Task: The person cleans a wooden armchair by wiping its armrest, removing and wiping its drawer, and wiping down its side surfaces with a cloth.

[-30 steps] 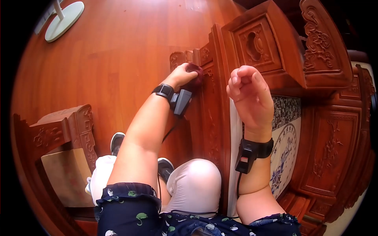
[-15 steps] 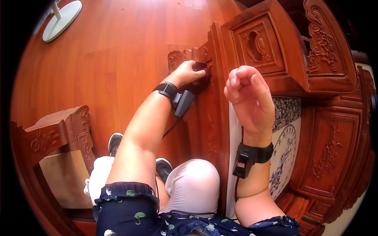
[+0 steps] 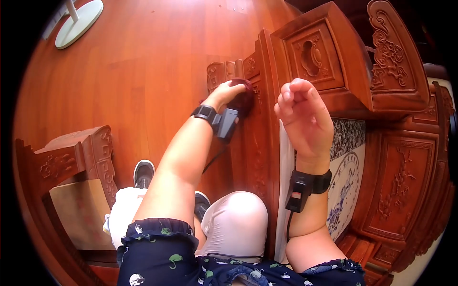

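Note:
My left hand reaches forward and is closed around a dark red cloth. The cloth lies against the carved front of the wooden seat, and part of it is hidden behind my hand. My right hand is raised over the seat, palm showing, its fingers loosely curled with nothing in them. Behind that hand is a wooden armrest block with a carved panel. Each wrist wears a black strap with a small device.
A cushion with a blue floral pattern covers the seat on the right. Another carved wooden piece stands at left, beside a tan board. A white round base rests on the wooden floor at far left.
My left hand and the cloth have shifted slightly down along the carved front, and the wrist has turned a little. My right hand stays nearly still.

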Demonstrator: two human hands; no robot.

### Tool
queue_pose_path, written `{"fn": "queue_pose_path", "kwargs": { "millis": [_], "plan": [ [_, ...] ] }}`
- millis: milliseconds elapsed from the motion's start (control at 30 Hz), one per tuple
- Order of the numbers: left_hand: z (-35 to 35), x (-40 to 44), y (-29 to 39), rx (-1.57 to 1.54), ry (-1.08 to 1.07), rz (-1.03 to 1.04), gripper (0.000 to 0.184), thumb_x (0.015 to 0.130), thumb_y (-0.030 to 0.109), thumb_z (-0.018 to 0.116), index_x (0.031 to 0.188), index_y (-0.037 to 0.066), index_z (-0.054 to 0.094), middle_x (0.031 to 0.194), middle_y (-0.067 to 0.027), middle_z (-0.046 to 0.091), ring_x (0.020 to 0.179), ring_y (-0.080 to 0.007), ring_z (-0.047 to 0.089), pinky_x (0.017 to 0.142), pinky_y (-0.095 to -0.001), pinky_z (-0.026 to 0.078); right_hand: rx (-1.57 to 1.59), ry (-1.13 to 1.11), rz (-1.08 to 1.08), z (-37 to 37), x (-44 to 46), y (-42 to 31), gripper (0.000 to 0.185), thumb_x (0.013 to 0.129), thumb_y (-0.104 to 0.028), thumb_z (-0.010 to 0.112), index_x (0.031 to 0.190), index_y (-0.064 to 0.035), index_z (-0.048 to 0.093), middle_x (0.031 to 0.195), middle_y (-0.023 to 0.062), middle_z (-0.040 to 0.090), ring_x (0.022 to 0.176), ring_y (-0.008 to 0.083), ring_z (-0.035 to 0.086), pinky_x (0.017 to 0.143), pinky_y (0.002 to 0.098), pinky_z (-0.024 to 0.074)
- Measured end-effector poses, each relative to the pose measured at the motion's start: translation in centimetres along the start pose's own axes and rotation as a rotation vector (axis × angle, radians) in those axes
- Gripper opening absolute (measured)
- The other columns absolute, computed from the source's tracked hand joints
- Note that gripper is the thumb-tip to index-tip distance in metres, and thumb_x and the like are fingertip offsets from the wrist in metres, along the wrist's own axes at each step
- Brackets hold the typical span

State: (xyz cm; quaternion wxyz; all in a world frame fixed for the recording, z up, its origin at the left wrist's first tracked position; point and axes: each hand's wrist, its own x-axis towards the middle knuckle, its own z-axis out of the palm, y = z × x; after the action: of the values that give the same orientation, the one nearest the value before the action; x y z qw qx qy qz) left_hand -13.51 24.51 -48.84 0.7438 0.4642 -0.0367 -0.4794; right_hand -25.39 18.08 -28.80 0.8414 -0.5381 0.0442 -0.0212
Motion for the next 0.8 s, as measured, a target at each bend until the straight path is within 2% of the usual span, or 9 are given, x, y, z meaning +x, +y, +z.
{"fn": "queue_pose_path", "kwargs": {
  "millis": [100,167,267,400,467,533,567,667,800],
  "plan": [
    [-0.3,0.2,-0.7,-0.105,-0.035,-0.036,0.038,0.08,0.023,0.062,0.114,0.008,0.053,0.095,-0.0067,0.063,0.08,-0.0167,0.061,0.069,-0.0322,0.052,-0.006,-0.034,0.004,-0.4,0.0,-0.1,0.028,0.094,-0.024,0.042,0.102,-0.0014,0.055,0.087,0.0063,0.051,0.07,0.0125,0.043,0.065,0.0255,0.0345],
    [0.5,0.3,-0.3,0.033,-0.004,0.044,0.036,0.081,0.024,0.063,0.111,0.006,0.055,0.094,-0.0057,0.063,0.082,-0.0152,0.06,0.069,-0.0323,0.052,0.033,-0.08,-0.017,-0.6,0.3,-0.1,0.027,0.093,-0.022,0.047,0.103,0.0016,0.056,0.088,0.0078,0.058,0.075,0.0122,0.051,0.068,0.0226,0.0424],
    [1.2,0.5,0.8,0.271,0.013,0.091,0.036,0.076,0.02,0.065,0.108,0.003,0.057,0.1,-0.0089,0.062,0.089,-0.0167,0.058,0.077,-0.0317,0.047,0.07,-0.018,-0.013,-0.2,0.2,0.1,0.028,0.093,-0.023,0.047,0.103,0.0016,0.056,0.088,0.0079,0.058,0.075,0.0121,0.051,0.068,0.0226,0.0422],
    [1.9,0.6,1.1,0.337,0.053,0.128,0.033,0.077,0.019,0.064,0.103,0.0,0.059,0.095,-0.0092,0.063,0.086,-0.017,0.059,0.077,-0.0308,0.047,0.054,-0.036,0.01,0.2,0.5,0.2,0.028,0.093,-0.023,0.047,0.103,0.0017,0.056,0.089,0.0079,0.058,0.074,0.0119,0.051,0.068,0.0226,0.042],
    [2.4,0.2,1.1,0.306,0.068,0.112,0.032,0.076,0.018,0.064,0.102,0.0,0.06,0.094,-0.0097,0.063,0.087,-0.0174,0.059,0.077,-0.0317,0.047,0.027,-0.108,0.01,0.3,0.8,0.2,0.029,0.093,-0.023,0.045,0.103,0.0019,0.056,0.09,0.0085,0.057,0.075,0.0127,0.051,0.067,0.0235,0.0417],
    [2.8,-0.5,1.2,0.227,0.221,0.116,0.029,0.077,0.017,0.063,0.101,0.0,0.06,0.094,-0.0098,0.064,0.086,-0.0182,0.059,0.076,-0.0315,0.047,0.075,-0.102,0.003,0.0,0.5,0.4,0.03,0.094,-0.024,0.044,0.104,0.0018,0.055,0.091,0.0086,0.057,0.075,0.013,0.05,0.067,0.0238,0.0411],
    [1.4,0.3,0.0,0.111,0.071,0.171,0.03,0.078,0.017,0.063,0.104,0.002,0.059,0.094,-0.0091,0.063,0.084,-0.0179,0.059,0.074,-0.0306,0.048,0.117,-0.092,-0.009,-0.2,0.5,0.3,0.031,0.094,-0.024,0.042,0.105,0.0017,0.055,0.091,0.0088,0.056,0.075,0.0133,0.05,0.067,0.0241,0.0404],
    [-0.1,-1.0,-0.5,-0.098,0.062,-0.045,0.036,0.08,0.021,0.063,0.111,0.005,0.055,0.096,-0.0074,0.063,0.084,-0.0166,0.06,0.073,-0.0299,0.05,0.126,-0.137,0.002,-0.7,0.4,0.0,0.033,0.094,-0.025,0.04,0.106,0.0016,0.055,0.091,0.0089,0.056,0.075,0.0137,0.049,0.066,0.0248,0.0393],
    [1.5,-1.7,-1.1,-0.056,0.007,0.12,0.035,0.083,0.023,0.062,0.113,0.007,0.052,0.097,-0.0059,0.061,0.086,-0.015,0.059,0.074,-0.0306,0.051,0.068,-0.161,0.011,-0.9,0.6,-0.1,0.034,0.094,-0.026,0.04,0.109,0.0015,0.054,0.093,0.0091,0.056,0.075,0.0139,0.049,0.069,0.0259,0.0392]
  ]
}}
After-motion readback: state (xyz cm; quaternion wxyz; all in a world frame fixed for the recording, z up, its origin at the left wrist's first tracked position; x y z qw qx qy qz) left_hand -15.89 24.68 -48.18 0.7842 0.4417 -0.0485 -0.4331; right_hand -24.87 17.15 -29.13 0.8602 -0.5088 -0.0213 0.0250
